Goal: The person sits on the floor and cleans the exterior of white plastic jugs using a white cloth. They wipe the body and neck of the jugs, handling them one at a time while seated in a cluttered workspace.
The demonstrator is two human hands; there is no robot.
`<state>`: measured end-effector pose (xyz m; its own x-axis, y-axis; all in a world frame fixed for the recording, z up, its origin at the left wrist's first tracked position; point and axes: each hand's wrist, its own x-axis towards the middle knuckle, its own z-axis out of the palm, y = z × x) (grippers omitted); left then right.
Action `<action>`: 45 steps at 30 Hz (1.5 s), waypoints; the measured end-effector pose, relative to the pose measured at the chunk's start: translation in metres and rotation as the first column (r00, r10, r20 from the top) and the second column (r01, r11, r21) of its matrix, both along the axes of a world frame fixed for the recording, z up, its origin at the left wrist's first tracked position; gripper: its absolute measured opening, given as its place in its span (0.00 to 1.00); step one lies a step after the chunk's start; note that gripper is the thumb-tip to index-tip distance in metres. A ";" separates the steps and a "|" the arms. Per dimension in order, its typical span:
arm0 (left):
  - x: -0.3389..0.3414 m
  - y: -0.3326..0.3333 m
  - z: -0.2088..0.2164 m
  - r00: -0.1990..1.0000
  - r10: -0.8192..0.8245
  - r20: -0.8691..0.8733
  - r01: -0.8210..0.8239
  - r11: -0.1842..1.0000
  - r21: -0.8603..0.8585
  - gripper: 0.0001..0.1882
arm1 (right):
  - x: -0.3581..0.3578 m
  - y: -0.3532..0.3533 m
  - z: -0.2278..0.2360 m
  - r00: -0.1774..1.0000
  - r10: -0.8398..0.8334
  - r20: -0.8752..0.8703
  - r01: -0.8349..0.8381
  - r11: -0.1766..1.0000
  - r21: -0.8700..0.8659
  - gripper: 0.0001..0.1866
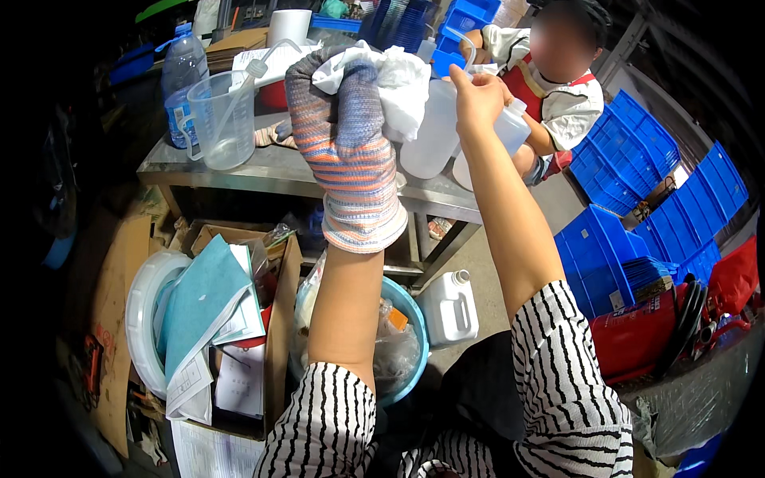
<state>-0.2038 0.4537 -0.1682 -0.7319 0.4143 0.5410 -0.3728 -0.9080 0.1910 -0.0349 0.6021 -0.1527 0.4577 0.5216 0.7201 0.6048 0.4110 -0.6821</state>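
Observation:
My left hand, in a striped knit glove, is closed around a crumpled white cloth above the metal workbench. My right hand is bare. Its fingers are bent around the top of a translucent squeeze bottle with a thin curved spout, partly hidden behind the hand. Just left of it stands another translucent white bottle, touching or nearly touching the cloth. Farther left on the bench is a clear measuring jug with a nozzle and thin tube in it. Another knit glove lies beside the jug.
A large water bottle stands at the bench's left end. Opposite me, a co-worker reaches toward the bottles. Below are a blue tub, a white jerrycan and a box of papers. Blue crates and a red extinguisher fill the right.

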 end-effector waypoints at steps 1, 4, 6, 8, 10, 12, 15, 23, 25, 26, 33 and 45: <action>0.000 0.000 0.000 1.000 0.001 -0.002 -0.001 1.000 0.000 0.11 | -0.005 0.003 -0.001 1.000 0.001 -0.017 -0.001 1.000 0.006 0.27; -0.002 0.001 -0.002 1.000 0.015 -0.019 -0.015 1.000 -0.003 0.11 | -0.018 0.009 -0.001 1.000 0.001 -0.015 -0.001 1.000 0.014 0.27; -0.004 0.002 -0.003 1.000 0.020 -0.023 -0.020 1.000 -0.008 0.11 | -0.024 0.011 -0.001 1.000 0.018 0.011 -0.018 1.000 0.018 0.27; -0.007 0.004 -0.006 0.999 0.033 -0.028 -0.033 0.999 -0.020 0.11 | -0.028 0.010 -0.003 0.999 0.032 0.017 -0.033 0.997 0.067 0.27; -0.010 0.003 -0.007 0.998 0.048 -0.037 -0.050 0.998 -0.028 0.11 | -0.026 0.009 -0.004 0.997 0.073 0.012 -0.074 0.991 0.108 0.27; -0.014 0.004 -0.010 0.997 0.070 -0.039 -0.072 0.996 -0.045 0.12 | -0.023 0.014 -0.007 0.996 0.042 0.075 -0.053 0.988 0.146 0.26; -0.018 0.007 -0.012 0.995 0.092 -0.047 -0.095 0.993 -0.071 0.12 | -0.023 0.015 -0.011 0.994 0.049 0.096 -0.064 0.986 0.156 0.25; -0.025 0.015 -0.015 0.999 0.035 0.000 -0.035 0.983 -0.178 0.13 | -0.027 0.003 -0.010 0.986 0.004 0.167 -0.023 0.993 0.114 0.26; -0.022 0.016 -0.016 1.000 0.009 0.001 -0.009 0.990 -0.140 0.13 | -0.029 0.002 -0.008 0.985 0.010 0.170 -0.024 0.996 0.080 0.29; -0.022 0.018 -0.016 0.999 0.042 -0.019 -0.044 0.991 -0.126 0.13 | -0.030 0.001 -0.006 0.985 0.014 0.170 -0.025 0.998 0.064 0.31; -0.019 0.021 -0.020 0.994 0.090 -0.060 -0.097 0.988 -0.117 0.13 | -0.018 0.016 0.000 0.988 0.031 0.152 -0.028 0.999 -0.022 0.31; -0.023 0.034 -0.028 0.928 0.295 -0.228 -0.339 0.922 -0.188 0.13 | -0.024 0.007 -0.006 0.994 0.053 0.098 -0.062 0.994 0.092 0.28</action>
<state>-0.2265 0.4875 -0.1962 -0.7362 0.3022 0.6055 -0.0082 -0.8987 0.4385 -0.0589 0.6091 -0.1584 0.3560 0.4723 0.8063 0.6384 0.5073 -0.5790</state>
